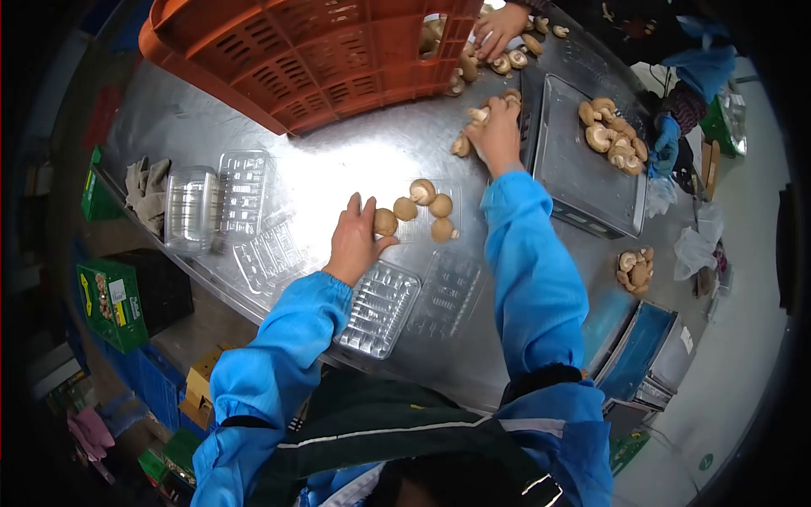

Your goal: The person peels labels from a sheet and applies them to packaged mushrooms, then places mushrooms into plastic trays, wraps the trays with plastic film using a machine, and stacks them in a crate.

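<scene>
My left hand (355,241) is low over the table, thumb and fingers spread beside a brown-capped mushroom (385,222). That mushroom sits at the near-left end of a clear plastic tray (457,193). Several more mushrooms (422,192) lie in the tray, one with its pale underside up. Farther off to the right, my right hand (498,135) has its fingers closed around a mushroom (479,114) with a pale stem showing. Another mushroom (460,145) is just left of these fingers.
An orange crate (312,68) leans over the far side. Clear trays (380,308) and a tray stack (191,207) lie left and near. At right, a scale (583,190) bears mushrooms. Another person's hand (500,29) reaches into mushrooms beyond; a gloved hand (666,144) is beside the scale.
</scene>
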Tool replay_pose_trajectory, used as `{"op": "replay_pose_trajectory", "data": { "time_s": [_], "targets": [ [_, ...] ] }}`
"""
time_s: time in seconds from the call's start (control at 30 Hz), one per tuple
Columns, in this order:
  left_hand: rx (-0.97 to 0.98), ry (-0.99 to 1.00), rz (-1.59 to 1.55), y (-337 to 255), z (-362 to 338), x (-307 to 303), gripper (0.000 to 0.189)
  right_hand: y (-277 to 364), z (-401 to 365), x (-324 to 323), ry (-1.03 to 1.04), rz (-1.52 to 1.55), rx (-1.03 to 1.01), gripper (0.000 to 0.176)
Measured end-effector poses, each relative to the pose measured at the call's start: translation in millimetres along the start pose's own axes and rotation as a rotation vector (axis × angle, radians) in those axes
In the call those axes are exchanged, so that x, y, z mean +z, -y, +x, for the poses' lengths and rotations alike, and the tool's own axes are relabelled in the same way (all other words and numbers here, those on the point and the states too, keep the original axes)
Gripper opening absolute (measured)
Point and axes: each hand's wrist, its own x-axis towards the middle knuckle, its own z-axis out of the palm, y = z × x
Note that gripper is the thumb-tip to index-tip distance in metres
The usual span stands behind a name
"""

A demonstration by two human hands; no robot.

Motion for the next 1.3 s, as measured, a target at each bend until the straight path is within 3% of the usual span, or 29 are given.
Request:
{"op": "replay_pose_trajectory", "data": {
  "time_s": [0.17,0.27,0.33,0.43,0.5,0.63,0.67,0.73,0.8,0.93,1.03,1.13,1.23,1.3],
  "targets": [
    [0.103,-0.122,-0.049,-12,19,21,0.094,60,-78,-29,-0.055,0.172,-0.205,0.042],
    [0.090,-0.099,-0.170,-15,19,27,0.099,79,-119,-10,0.100,0.114,-0.197,0.048],
    [0.092,-0.127,-0.171,-20,17,26,0.102,82,-134,0,0.373,-0.081,-0.196,0.066],
    [0.149,-0.187,-0.180,-20,16,24,0.099,78,-145,0,0.355,0.049,-0.183,0.076],
    [0.206,-0.207,-0.194,-14,14,26,0.094,65,-140,-5,0.293,0.027,-0.228,0.074],
    [0.197,-0.118,-0.251,-16,7,23,0.073,32,-85,-20,0.148,-0.105,-0.158,0.050],
    [0.204,-0.132,-0.264,-17,6,23,0.073,25,-75,-15,0.150,-0.104,-0.157,0.050],
    [0.214,-0.147,-0.274,-20,6,24,0.073,14,-60,-1,0.334,-0.017,-0.245,0.033],
    [0.223,-0.241,-0.284,-22,8,25,0.069,13,-54,10,0.364,0.005,-0.245,0.028],
    [0.268,-0.208,-0.270,-20,16,23,0.064,11,-61,21,0.370,0.100,-0.236,0.017],
    [0.185,-0.145,-0.352,-19,16,18,0.059,9,-69,6,0.198,0.207,-0.211,0.018],
    [0.174,-0.225,-0.396,-26,19,5,0.054,23,-93,-29,0.039,0.333,-0.125,0.020],
    [0.184,-0.239,-0.472,-33,47,4,0.052,30,-132,-37,0.128,0.410,-0.063,0.020],
    [0.142,-0.133,-0.466,-38,68,9,0.050,18,-146,-26,0.141,0.397,-0.111,0.020]
  ]
}}
